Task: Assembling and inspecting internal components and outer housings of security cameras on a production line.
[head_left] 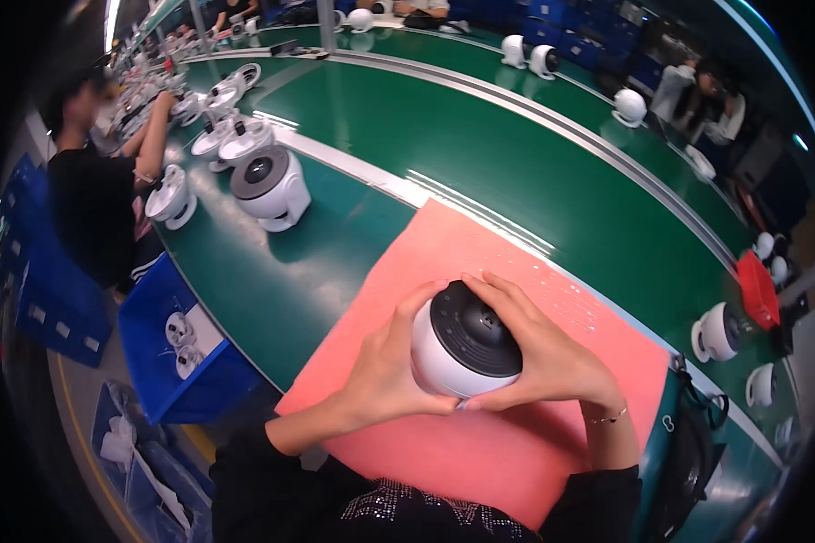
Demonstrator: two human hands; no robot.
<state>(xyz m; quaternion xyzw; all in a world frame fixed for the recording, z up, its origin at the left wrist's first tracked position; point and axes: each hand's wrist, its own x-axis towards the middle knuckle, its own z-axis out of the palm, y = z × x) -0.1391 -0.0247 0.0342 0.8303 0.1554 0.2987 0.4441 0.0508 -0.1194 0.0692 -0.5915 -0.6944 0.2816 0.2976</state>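
Note:
Between my two hands is a round white camera [442, 360] with a black front face and a lens in its middle. My left hand [388, 355] wraps its left side, thumb near the bottom edge and fingers near the top. Around the right side curls my right hand [543, 348], its fingers over the top rim and its thumb below. The camera is held above a pink foam mat [398, 262], face tilted up. Its underside is hidden.
Another white camera [290, 192] with a dark face stands on the green bench, beside several white housings [244, 136]. A co-worker [91, 181] works at the left. Blue bins [158, 303] sit below the bench edge. A black bag [688, 452] lies at right, near more cameras [717, 330].

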